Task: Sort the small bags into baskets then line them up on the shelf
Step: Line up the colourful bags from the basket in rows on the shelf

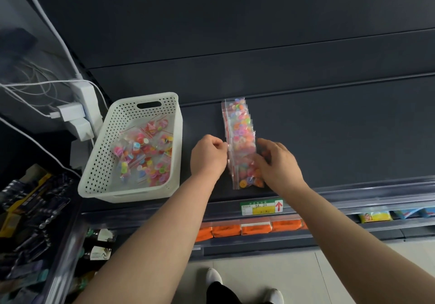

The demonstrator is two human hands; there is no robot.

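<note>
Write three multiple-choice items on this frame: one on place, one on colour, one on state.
1. Where does the basket stand? A. on the shelf, left of the row of bags; B. on the floor; C. right of the row.
2. What colour is the basket? A. blue; B. white; C. black.
3. The basket is: A. empty; B. upside down; C. upright with bags in it.
Key: 1 A, it sits on the dark shelf, left of the row; 2 B, its dotted walls are white; 3 C, bags of coloured buttons lie inside.
</note>
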